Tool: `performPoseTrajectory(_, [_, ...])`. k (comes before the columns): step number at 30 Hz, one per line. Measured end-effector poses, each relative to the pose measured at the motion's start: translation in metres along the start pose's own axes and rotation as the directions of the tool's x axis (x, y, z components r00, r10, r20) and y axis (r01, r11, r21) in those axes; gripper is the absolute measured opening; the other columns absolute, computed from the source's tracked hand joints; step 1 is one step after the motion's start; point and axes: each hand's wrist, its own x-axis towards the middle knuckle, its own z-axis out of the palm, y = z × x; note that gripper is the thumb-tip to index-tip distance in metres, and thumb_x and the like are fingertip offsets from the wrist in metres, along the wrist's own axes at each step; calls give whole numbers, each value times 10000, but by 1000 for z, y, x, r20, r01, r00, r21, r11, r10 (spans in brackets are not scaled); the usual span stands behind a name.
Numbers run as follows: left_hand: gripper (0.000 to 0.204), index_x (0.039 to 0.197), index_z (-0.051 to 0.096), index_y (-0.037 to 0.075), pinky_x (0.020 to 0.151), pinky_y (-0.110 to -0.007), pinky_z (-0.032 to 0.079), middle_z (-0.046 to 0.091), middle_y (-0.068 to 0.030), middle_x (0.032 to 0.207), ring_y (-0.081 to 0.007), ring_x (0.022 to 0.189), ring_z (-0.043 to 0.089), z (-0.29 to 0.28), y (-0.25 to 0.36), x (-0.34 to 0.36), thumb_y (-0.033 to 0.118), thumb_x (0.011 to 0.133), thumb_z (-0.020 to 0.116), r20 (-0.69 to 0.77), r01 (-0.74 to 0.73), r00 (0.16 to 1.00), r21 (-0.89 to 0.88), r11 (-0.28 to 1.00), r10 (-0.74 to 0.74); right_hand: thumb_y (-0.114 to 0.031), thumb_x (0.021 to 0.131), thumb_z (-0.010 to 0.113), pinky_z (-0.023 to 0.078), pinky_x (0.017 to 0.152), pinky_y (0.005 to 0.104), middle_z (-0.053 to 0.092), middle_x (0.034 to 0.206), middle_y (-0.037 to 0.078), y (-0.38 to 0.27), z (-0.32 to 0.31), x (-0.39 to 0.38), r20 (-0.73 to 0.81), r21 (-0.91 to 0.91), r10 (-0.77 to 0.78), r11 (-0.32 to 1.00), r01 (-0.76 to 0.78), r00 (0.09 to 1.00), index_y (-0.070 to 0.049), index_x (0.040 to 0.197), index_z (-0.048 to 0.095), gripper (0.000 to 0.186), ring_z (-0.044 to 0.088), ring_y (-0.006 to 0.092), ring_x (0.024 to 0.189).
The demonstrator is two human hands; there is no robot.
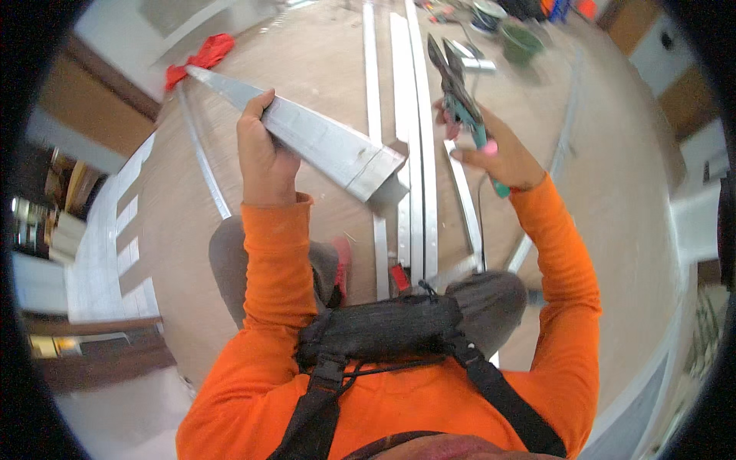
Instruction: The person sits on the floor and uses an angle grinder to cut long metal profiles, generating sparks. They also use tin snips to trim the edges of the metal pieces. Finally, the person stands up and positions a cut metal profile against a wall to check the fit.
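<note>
Metal studs [410,115] beneath channel [322,138]; snips [460,100]

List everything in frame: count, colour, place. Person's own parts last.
metal stud piece: 1, silver-grey, held up at centre left, cut end toward centre
snips: 1, teal handles with dark blades, upper centre right
metal strips on the floor: several, silver, running up the middle
red cloth: 1, red, upper left on the floor
bucket: 1, green, top right
floor: 1, tan, all round
chest harness: 1, black, lower centre
left hand: 1, orange sleeve, gripping the stud piece
right hand: 1, orange sleeve, holding the snips
</note>
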Motion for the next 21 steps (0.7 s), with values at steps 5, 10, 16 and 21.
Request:
performPoseTrajectory(5, [245,1073,528,22,959,-520,518,563,-147,1044,-300,1018,575,14,-146,15,196,937,633,-136,377,925,185,908,-356,-205,799,737,440,950,357,563,1207,118,94,7,-151,-439,-274,251,877,-395,863,-36,1414,450,699,538,228,1043])
performPoseTrajectory(10, [267,1132,526,28,944,-569,542,542,-186,1120,-351,1055,555,-49,-285,23,210,958,615,-233,671,737,358,649,-634,-249,874,709,435,1008,384,542,1353,188,99,116,-339,-658,-402,531,351,-845,534,-34,1427,439,652,534,280,1222])
performPoseTrajectory(16, [365,1233,525,24,851,-518,597,549,-184,1164,-350,1035,582,-84,-407,3,216,942,633,-232,771,575,473,426,-784,-258,886,701,447,996,383,540,1356,191,45,280,-443,-710,-278,673,3,-961,208,-20,1431,432,652,545,285,1204])
performPoseTrajectory(21, [492,1263,515,23,791,-459,586,566,-187,1169,-335,987,616,-93,-425,12,352,926,658,-314,743,566,595,306,-762,-266,896,694,457,987,382,538,1359,194,50,358,-443,-665,-228,734,-19,-973,142,-9,1434,427,653,554,289,1190])
